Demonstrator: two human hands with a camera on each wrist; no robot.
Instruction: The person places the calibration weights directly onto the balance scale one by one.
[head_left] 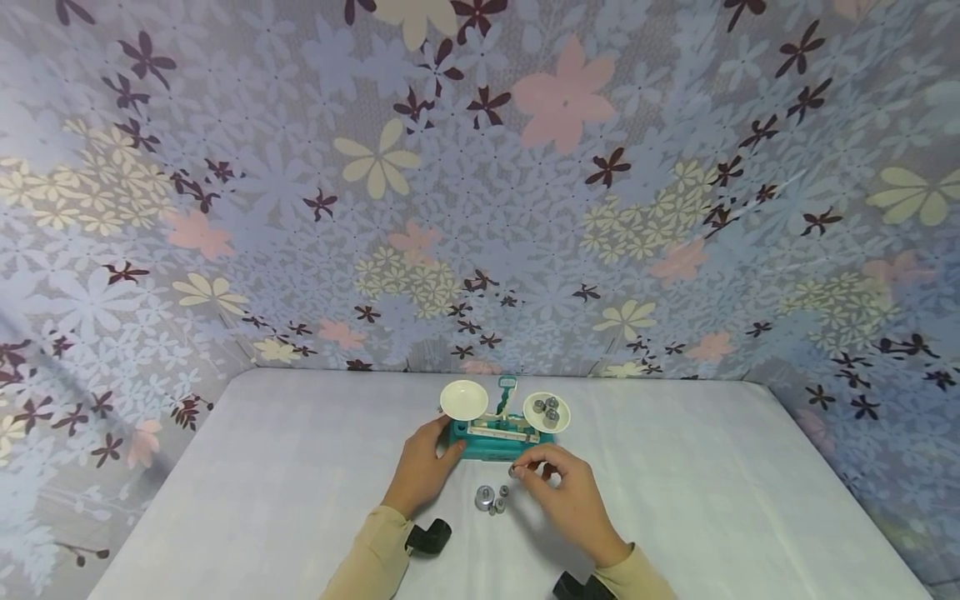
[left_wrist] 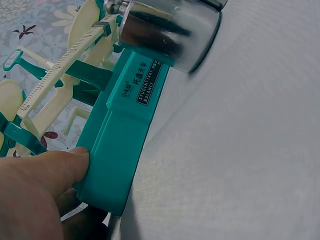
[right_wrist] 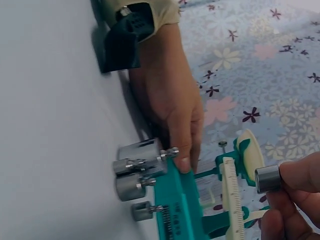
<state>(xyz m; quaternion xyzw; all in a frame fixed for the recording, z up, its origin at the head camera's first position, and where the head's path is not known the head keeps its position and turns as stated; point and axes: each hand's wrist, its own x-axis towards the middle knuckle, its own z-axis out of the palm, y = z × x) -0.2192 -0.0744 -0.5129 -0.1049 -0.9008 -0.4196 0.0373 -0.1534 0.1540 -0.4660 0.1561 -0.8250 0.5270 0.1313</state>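
Observation:
A green student balance [head_left: 491, 448] stands near the table's back edge. My left hand [head_left: 422, 468] grips the left end of its base, thumb on the front side, as the left wrist view shows. Between thumb and fingertips my right hand [head_left: 566, 487] pinches a small metal weight [right_wrist: 268, 179], held in front of the balance's right side. Several metal weights rest in the cream right pan [head_left: 536, 421]. The cream left pan [head_left: 464, 402] sits higher and holds nothing. On the table before the base stand a large knobbed weight [head_left: 485, 498] and several smaller ones [right_wrist: 131, 186].
A white cloth [head_left: 300, 467] covers the table. Floral fabric [head_left: 480, 208] rises right behind the balance and at both sides. Black devices are strapped to the left wrist [head_left: 429, 537] and right wrist [head_left: 581, 587]. The balance's scaled beam [left_wrist: 62, 65] spans between the pans.

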